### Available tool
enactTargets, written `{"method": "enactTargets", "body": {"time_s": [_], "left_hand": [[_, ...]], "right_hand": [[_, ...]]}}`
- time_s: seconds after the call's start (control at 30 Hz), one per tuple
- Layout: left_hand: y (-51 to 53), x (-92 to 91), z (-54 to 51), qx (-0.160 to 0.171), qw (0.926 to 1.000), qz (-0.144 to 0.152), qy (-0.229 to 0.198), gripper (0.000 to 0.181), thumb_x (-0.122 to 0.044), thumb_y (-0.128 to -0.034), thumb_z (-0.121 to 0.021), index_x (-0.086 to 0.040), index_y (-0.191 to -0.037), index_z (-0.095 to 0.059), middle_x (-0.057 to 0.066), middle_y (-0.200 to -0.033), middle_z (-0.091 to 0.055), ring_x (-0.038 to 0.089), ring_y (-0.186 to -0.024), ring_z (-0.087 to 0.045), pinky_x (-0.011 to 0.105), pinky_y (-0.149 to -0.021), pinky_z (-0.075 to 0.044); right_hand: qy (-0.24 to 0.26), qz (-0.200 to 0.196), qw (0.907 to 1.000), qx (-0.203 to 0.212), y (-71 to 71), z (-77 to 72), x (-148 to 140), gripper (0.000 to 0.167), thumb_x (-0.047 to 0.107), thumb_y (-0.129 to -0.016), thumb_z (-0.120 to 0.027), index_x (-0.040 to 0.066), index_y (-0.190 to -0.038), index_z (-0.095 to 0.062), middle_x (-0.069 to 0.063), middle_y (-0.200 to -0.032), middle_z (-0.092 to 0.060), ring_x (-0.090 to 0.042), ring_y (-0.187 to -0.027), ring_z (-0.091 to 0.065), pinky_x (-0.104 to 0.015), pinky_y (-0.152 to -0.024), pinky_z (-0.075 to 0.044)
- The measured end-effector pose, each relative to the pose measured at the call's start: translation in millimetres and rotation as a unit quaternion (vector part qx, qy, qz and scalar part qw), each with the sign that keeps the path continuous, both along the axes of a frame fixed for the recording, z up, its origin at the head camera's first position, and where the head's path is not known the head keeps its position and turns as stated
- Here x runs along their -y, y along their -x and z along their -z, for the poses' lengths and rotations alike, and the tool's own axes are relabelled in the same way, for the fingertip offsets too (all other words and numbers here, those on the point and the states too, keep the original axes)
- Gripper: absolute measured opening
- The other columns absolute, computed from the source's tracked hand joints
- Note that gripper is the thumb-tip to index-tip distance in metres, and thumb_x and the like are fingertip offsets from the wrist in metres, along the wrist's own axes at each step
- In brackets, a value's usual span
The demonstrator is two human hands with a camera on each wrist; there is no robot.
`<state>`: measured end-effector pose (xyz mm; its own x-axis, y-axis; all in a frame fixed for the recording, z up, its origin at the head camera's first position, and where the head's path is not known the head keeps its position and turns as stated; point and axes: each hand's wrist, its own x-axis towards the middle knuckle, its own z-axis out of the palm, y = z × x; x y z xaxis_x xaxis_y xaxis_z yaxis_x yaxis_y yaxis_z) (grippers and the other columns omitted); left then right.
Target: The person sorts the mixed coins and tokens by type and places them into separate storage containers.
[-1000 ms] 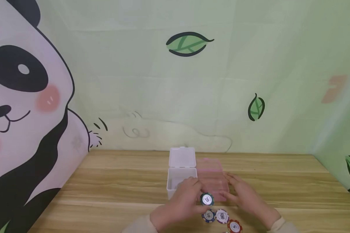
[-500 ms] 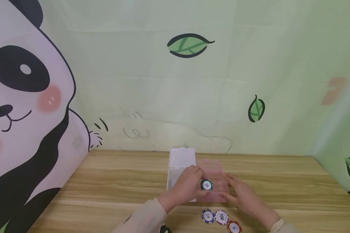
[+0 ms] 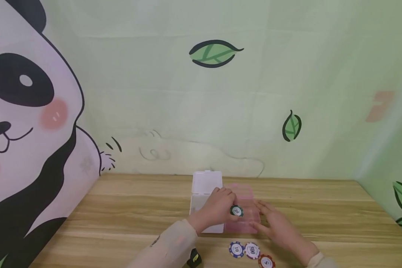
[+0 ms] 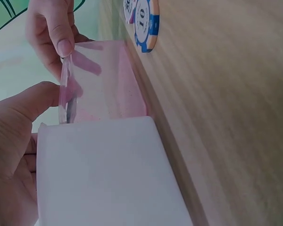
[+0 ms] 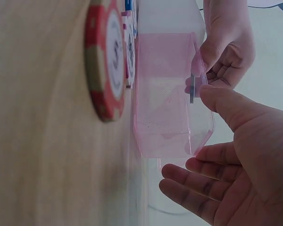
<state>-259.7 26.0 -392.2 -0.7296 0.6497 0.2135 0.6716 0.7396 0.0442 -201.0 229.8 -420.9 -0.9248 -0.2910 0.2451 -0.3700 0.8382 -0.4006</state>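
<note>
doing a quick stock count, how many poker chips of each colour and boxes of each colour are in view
Green poker chip: 1, in the left hand
Blue-and-white poker chip: 1
Purple-and-white poker chip: 1
Red poker chip: 1
White box: 1
Pink box: 1
Total: 6

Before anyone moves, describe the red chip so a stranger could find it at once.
On the wooden table, find the pink box. Nearer the viewer lie the blue chip and the white-and-purple chip; just right of them is the red chip, the only one with a red rim.
</note>
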Motion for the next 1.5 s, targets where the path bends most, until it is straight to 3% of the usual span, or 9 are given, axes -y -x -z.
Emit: {"method": "enactTargets", "body": {"time_s": [0.4,0.93,1.17,1.33,1.5], "left_hand": [[5.2,1.5,2.0,0.014,0.9997,0.000,0.019,0.033,-0.044,-0.0750,-0.075,-0.016,-0.090,-0.065,-0.009,-0.084,-0.059,0.010,-0.088,-0.051,0.023,-0.073,-0.035],[-0.2,5.2,-2.7,0.022,0.9994,0.007,-0.024,0.033,-0.039,-0.0775,-0.075,-0.015,-0.098,-0.065,-0.007,-0.093,-0.060,0.010,-0.092,-0.051,0.024,-0.080,-0.038],[-9.1,7.7,-8.9,0.015,0.9983,0.017,-0.054,0.032,-0.035,-0.0782,-0.073,-0.014,-0.101,-0.064,-0.005,-0.097,-0.061,0.011,-0.096,-0.052,0.024,-0.083,-0.040],[-21.3,7.4,-11.6,-0.013,0.9970,0.029,-0.071,0.031,-0.035,-0.0788,-0.072,-0.014,-0.101,-0.063,-0.005,-0.100,-0.063,0.012,-0.099,-0.054,0.025,-0.084,-0.041],[-35.1,7.5,-9.4,-0.037,0.9941,0.017,-0.100,0.031,-0.034,-0.0787,-0.072,-0.016,-0.100,-0.060,-0.007,-0.099,-0.063,0.011,-0.099,-0.056,0.026,-0.088,-0.042]], "right_hand": [[-0.004,-0.002,0.9999,-0.012,-0.8,1.0,2.0,0.070,0.034,-0.088,-0.067,-0.004,-0.141,-0.042,-0.028,-0.142,-0.046,-0.046,-0.124,-0.051,-0.056,-0.102,-0.043],[-0.002,-0.001,0.9999,-0.013,-0.9,-0.5,2.5,0.069,0.033,-0.088,-0.067,-0.004,-0.140,-0.042,-0.027,-0.141,-0.046,-0.045,-0.123,-0.052,-0.056,-0.101,-0.044],[-0.006,0.000,0.9998,-0.017,-0.5,-1.0,2.4,0.068,0.034,-0.088,-0.067,-0.005,-0.139,-0.044,-0.027,-0.141,-0.047,-0.045,-0.123,-0.052,-0.056,-0.101,-0.044],[-0.009,0.001,0.9998,-0.018,-1.2,-0.3,1.6,0.069,0.037,-0.088,-0.067,-0.004,-0.139,-0.044,-0.026,-0.141,-0.047,-0.044,-0.122,-0.053,-0.055,-0.100,-0.045],[-0.008,0.002,0.9999,-0.012,-1.2,-0.8,1.3,0.071,0.040,-0.088,-0.065,-0.003,-0.140,-0.043,-0.026,-0.142,-0.047,-0.044,-0.123,-0.053,-0.055,-0.101,-0.045]]}}
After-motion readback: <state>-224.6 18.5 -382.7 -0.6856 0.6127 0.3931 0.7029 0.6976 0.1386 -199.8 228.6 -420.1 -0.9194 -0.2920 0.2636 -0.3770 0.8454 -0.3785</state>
